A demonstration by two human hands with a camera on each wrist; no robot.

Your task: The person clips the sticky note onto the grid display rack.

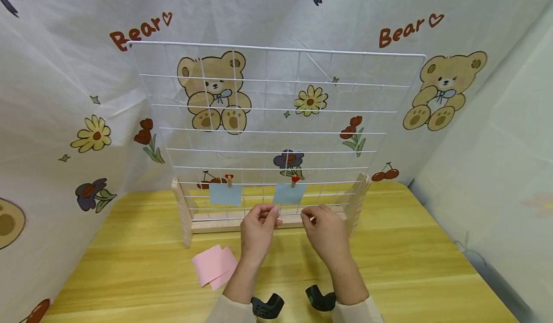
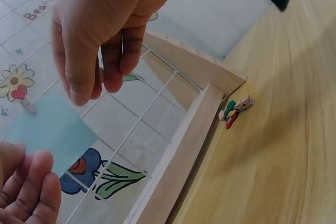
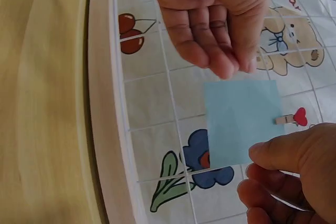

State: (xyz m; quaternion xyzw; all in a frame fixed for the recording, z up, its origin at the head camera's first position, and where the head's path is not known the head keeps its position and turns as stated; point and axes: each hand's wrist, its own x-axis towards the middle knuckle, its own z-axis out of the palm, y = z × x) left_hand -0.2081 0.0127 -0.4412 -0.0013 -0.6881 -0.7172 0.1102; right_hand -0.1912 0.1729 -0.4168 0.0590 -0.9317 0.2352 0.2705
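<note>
My left hand [image 1: 258,229] and right hand [image 1: 328,234] are raised before the grid, on either side of a light blue paper square [image 3: 244,121]. A small wooden clothespin with a red heart [image 3: 292,118] fastens that square to the white wire grid [image 1: 268,132]. In the right wrist view, the right thumb overlaps the paper's edge; whether it touches is unclear. The left fingertips lie close together beside the opposite edge. Nothing shows between the fingers of either hand. Another blue square [image 1: 225,195] hangs to the left from its own heart clothespin [image 1: 229,180].
Pink paper squares [image 1: 211,265] lie overlapping on the wood-grain table [image 1: 423,265], left of my forearms. Several small clothespins [image 2: 236,109] are by the grid's wooden base [image 2: 184,150]. Behind the grid hangs a bear-print cloth [image 1: 268,6].
</note>
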